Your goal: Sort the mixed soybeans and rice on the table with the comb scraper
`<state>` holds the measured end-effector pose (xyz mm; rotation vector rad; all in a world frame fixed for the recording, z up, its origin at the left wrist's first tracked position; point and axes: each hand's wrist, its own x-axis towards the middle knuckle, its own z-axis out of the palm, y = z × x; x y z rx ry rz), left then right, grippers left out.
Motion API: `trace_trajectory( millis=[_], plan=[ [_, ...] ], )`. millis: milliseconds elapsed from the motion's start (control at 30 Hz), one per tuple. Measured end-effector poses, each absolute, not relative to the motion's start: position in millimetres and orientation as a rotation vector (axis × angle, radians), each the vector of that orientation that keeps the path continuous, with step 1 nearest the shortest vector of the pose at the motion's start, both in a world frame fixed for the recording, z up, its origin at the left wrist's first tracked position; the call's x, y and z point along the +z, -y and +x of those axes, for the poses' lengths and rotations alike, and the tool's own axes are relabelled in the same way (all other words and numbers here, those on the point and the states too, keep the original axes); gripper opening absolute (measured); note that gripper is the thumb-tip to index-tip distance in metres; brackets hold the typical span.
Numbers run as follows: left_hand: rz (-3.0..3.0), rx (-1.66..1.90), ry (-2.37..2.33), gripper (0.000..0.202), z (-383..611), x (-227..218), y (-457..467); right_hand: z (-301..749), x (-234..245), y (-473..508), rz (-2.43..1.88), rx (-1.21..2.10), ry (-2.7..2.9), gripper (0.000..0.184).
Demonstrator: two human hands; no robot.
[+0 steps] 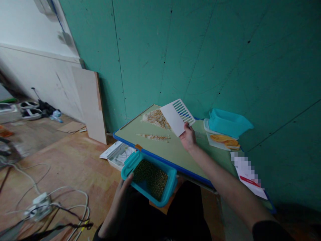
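My left hand (124, 186) grips the near left side of a teal box (167, 191) full of green beans, held just below the front edge of a small green table (173, 150). My right hand (188, 136) is closed on the lower edge of a white slotted scraper (175, 117), held up over the table. Pale yellow beans lie in a heap (156, 118) at the table's far left corner. A thinner line of beans (154, 137) stretches in front of that heap.
A teal lid or container (229, 122) and a white tray with yellow pieces (224, 140) sit at the table's right. A paper (250, 180) lies near the right front corner. White trays (117, 154) rest on the wooden floor; cables and a power strip (40, 204) lie at left. A green wall stands behind.
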<state>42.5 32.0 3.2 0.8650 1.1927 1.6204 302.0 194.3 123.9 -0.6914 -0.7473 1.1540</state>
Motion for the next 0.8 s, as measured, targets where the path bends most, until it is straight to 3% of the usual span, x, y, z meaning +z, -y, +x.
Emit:
trace_trajectory(
  millis=[133,367,800],
  plan=[
    [0.870,1.617,-1.187,0.038,47,5,-31,294,120,-187,-0.748,1.157,0.825,0.034],
    [0.875,1.603,-1.123,0.035,45,21,-9,314,122,-175,-0.975,0.823,1.081,0.047],
    [0.808,1.583,-1.035,0.038,55,51,14,339,109,-139,-1.189,0.781,1.245,0.061]
  ],
)
